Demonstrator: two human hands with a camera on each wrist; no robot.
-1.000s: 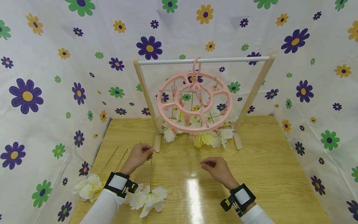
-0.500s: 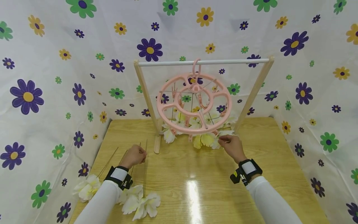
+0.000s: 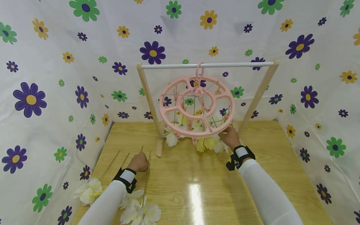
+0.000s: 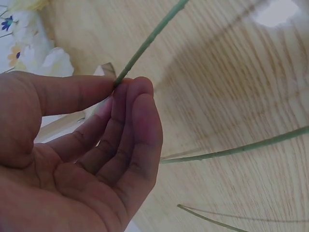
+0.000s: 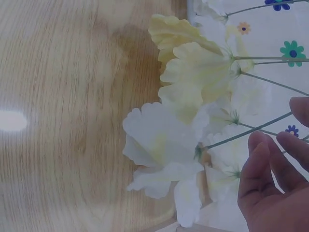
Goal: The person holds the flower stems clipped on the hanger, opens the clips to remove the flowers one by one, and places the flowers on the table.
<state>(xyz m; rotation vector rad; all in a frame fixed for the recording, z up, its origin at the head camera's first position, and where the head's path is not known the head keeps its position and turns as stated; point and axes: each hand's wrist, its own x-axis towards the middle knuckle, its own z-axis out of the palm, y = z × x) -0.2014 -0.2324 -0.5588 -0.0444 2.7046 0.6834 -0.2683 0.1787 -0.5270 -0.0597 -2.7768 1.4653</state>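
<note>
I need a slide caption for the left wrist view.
Left hand pinches a thin green stem over a wood-grain tabletop.

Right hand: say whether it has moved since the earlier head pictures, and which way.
Yes: forward and somewhat to the right. The right hand has come closer to the lower part of the wooden rack's right post.

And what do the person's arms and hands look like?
White sleeves on both arms. Each wrist wears a black band with a white rectangular panel and small black device; the right device has a yellow mark. Left hand and right hand are bare.
</note>
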